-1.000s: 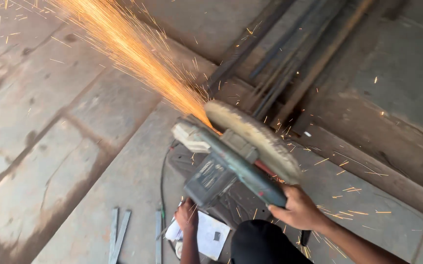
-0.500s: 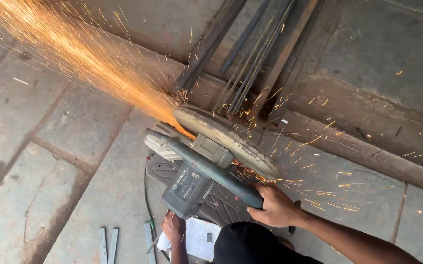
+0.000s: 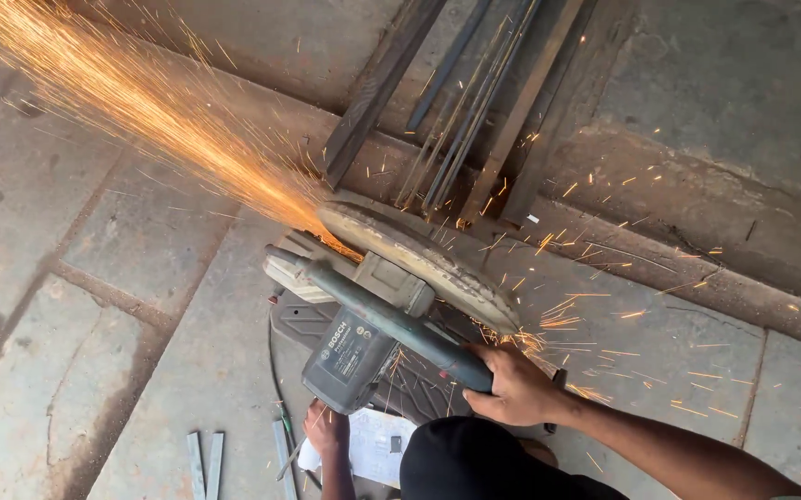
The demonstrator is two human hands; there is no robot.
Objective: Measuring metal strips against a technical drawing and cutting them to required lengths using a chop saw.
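Right hand (image 3: 512,387) clenched round chop saw (image 3: 391,296) handle; blade guard just beyond grip, sparks (image 3: 141,102) streaming far left. Left hand (image 3: 326,431) below motor, on white paper (image 3: 368,447); grip indeterminate. Workpiece under blade hidden.

You stand in metalworking yard or rough workshop, work done at floor level. Proof: grey-green chop saw with round guarded abrasive disc (image 3: 400,278) set on floor under you, throwing long orange spark stream (image 3: 132,102) to upper left. Bundle of long dark steel bars and angle sections (image 3: 461,120) lies fed into saw. Short cut flat steel strips (image 3: 204,463) lie near your knee. Ground is worn, stained concrete slab floor (image 3: 86,306) with open joints and raised rusty kerb (image 3: 715,250).
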